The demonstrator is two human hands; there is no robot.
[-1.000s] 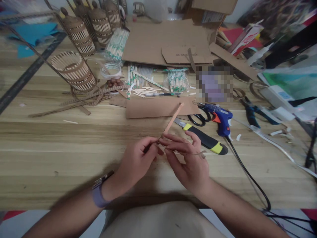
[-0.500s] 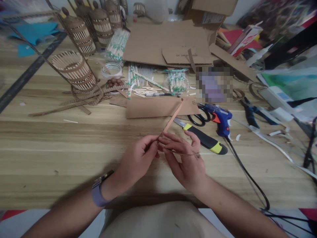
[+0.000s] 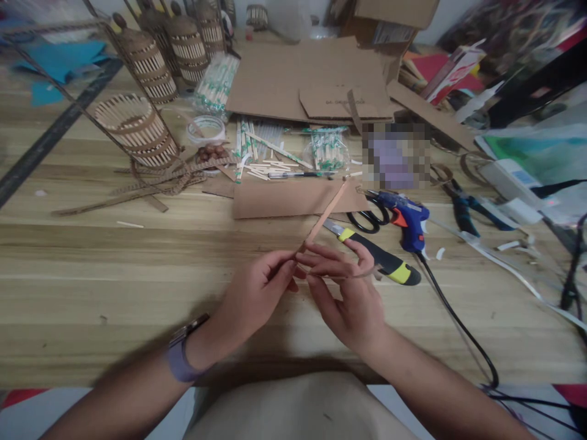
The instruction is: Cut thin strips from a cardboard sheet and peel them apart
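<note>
Between my two hands is a thin brown cardboard strip (image 3: 329, 209), one end rising up and away over a flat cardboard piece. My left hand (image 3: 263, 287) pinches it between thumb and fingers. My right hand (image 3: 346, 287) grips it close by with thumb and fingers, and another length of strip runs rightward across the right fingers. Where the lengths meet is partly hidden by my fingertips. Just beyond the right hand lies a yellow-and-black utility knife (image 3: 383, 260). The flat cardboard piece (image 3: 279, 200) rests ahead of both hands.
A blue glue gun (image 3: 410, 220) with a black cord lies right, beside black-handled scissors (image 3: 367, 221) and pliers (image 3: 477, 214). At left stands a stick-and-cardboard basket (image 3: 137, 131) near loose strips (image 3: 114, 198). Cut sticks (image 3: 273, 168), a tape roll (image 3: 206, 129) and cardboard sheets (image 3: 284, 79) lie behind.
My right hand has shifted slightly rightward, and the strip's upper end has tilted right. The length across the right fingers reaches further right. My left hand has barely moved.
</note>
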